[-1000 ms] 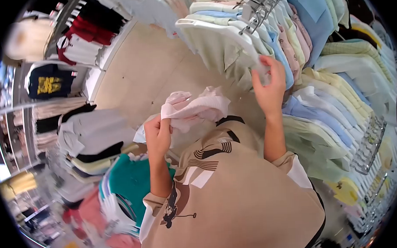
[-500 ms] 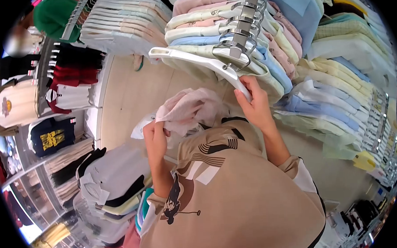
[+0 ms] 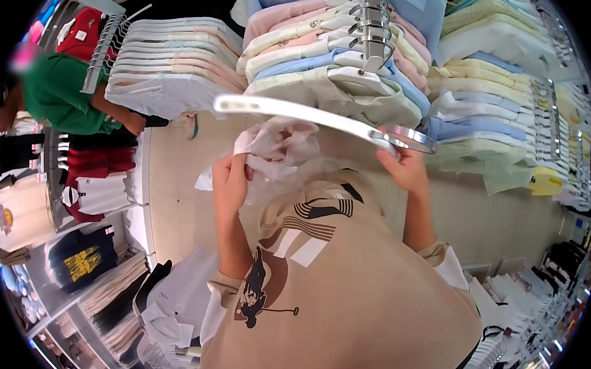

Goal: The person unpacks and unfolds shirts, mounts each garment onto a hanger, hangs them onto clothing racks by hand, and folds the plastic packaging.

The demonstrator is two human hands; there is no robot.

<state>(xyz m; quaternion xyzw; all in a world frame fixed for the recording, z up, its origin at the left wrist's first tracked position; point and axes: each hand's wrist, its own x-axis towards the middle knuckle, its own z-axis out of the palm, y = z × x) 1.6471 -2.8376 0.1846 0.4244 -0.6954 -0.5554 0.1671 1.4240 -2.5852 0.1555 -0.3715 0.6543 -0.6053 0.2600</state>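
My right hand (image 3: 405, 168) is closed around the middle of a white clothes hanger (image 3: 305, 112). Its metal hook loops out to the right of the fingers, and the white arm points left, with no garment on it. Bunched in my left hand (image 3: 232, 184) is a pale pink garment (image 3: 277, 144), held at its left edge; its shape is lost in the folds. Thin clear plastic (image 3: 269, 187) hangs below the garment, close to the left fingers. The hanger's left end passes just above the pink cloth.
Ahead stands a metal rail (image 3: 372, 29) packed with pastel shirts. Another rack of pale garments (image 3: 171, 64) is to its left, and yellow and blue shirts (image 3: 480, 117) hang at right. A person in a green top (image 3: 57, 92) stands far left. Grey clothes (image 3: 175, 302) lie at lower left.
The hanger has come away from the rail, and its hook now swings to the right of my right hand. The pink garment stays in my left hand. The person in green shows more fully.
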